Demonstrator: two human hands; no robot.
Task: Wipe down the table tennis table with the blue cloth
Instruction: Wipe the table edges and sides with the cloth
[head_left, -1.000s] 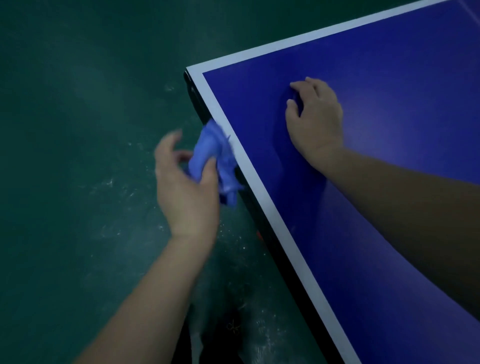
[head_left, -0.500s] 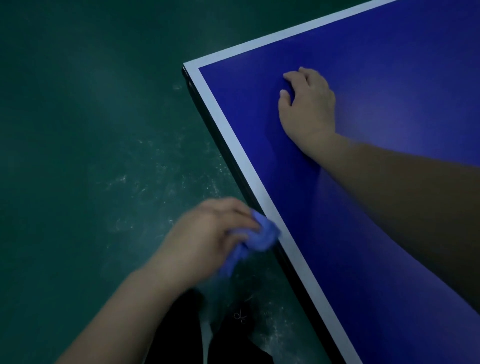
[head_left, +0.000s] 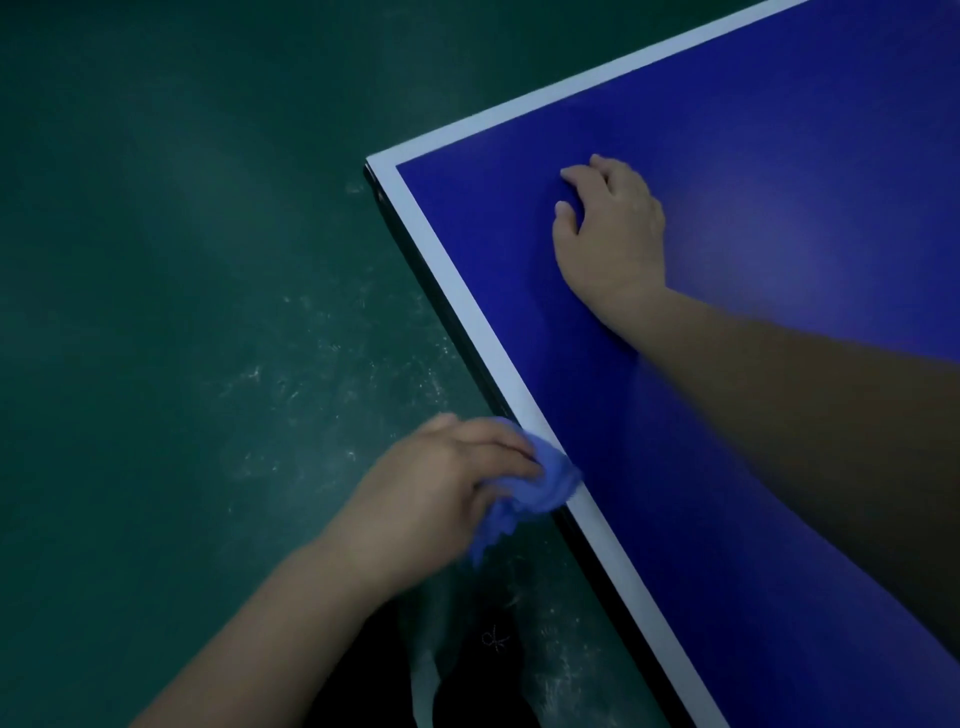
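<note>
Left hand (head_left: 441, 488) has the blue cloth (head_left: 540, 480) bunched in its fingers, pressed on the table (head_left: 779, 156) side edge. Right hand (head_left: 610, 234) rests on top, fingers loosely bent, holding nothing. Cloth looks soft, light, floppy; best gripped wadded.

I see left hand (head_left: 441, 483) gripping bunched blue cloth (head_left: 540, 483) against white edge of table (head_left: 467, 296); right hand (head_left: 610, 234) rests on blue top, fingers bent.

Bunched, blurred blue cloth (head_left: 543, 486) seemingly touches table (head_left: 779, 171)'s white edge.
</note>
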